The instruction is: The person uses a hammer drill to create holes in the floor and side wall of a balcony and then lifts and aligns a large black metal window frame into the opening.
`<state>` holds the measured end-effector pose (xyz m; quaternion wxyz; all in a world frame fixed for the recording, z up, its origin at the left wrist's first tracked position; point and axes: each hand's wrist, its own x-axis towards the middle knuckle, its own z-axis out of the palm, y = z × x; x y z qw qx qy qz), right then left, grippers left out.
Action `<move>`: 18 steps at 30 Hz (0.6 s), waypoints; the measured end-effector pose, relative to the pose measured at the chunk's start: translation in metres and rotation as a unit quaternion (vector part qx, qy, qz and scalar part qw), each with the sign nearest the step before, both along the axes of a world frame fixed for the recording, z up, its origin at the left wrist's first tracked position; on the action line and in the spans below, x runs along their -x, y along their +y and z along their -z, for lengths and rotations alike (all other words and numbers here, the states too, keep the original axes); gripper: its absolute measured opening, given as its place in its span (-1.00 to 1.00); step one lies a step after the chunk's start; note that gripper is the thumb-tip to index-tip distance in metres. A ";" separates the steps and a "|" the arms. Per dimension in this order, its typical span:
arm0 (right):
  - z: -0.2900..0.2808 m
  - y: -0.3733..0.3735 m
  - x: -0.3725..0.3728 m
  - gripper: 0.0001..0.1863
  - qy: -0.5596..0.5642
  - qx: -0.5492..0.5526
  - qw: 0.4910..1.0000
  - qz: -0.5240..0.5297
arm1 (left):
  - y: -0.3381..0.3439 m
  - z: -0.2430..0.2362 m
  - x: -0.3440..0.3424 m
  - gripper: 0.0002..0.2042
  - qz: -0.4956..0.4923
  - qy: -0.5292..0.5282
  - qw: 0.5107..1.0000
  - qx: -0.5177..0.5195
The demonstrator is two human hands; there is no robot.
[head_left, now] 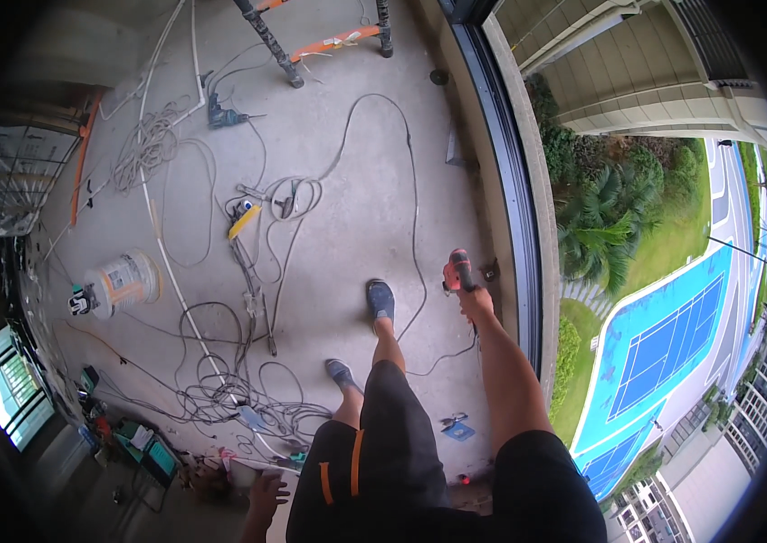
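Note:
My right hand [476, 306] grips a red and black power drill [458, 270] by its handle, at arm's length beside the low wall under the window frame. A grey cord hangs below that hand and runs over the floor. Close to the drill's front end, a small dark box [490, 271] sits against the wall. At the lower left, my left hand [268, 495] hangs by my thigh with its fingers apart and nothing in it. Near it on the floor lie tangled cables [220, 398] and a white pipe [171, 262].
A stepladder with orange rungs [338, 42] stands ahead. A blue-green drill [225, 116], a yellow-edged tool [245, 220] and coiled cable [150, 145] lie on the floor. A white bucket [130, 282] is at left. To the right runs a dark window frame [514, 181] above a drop outside.

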<state>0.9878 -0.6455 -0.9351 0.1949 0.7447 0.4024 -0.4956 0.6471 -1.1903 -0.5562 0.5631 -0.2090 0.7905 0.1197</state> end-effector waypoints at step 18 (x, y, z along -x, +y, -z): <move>0.102 0.104 0.022 -0.51 0.073 -0.005 0.965 0.252 | -0.020 0.010 -0.016 -0.63 -0.048 0.018 0.999 0.002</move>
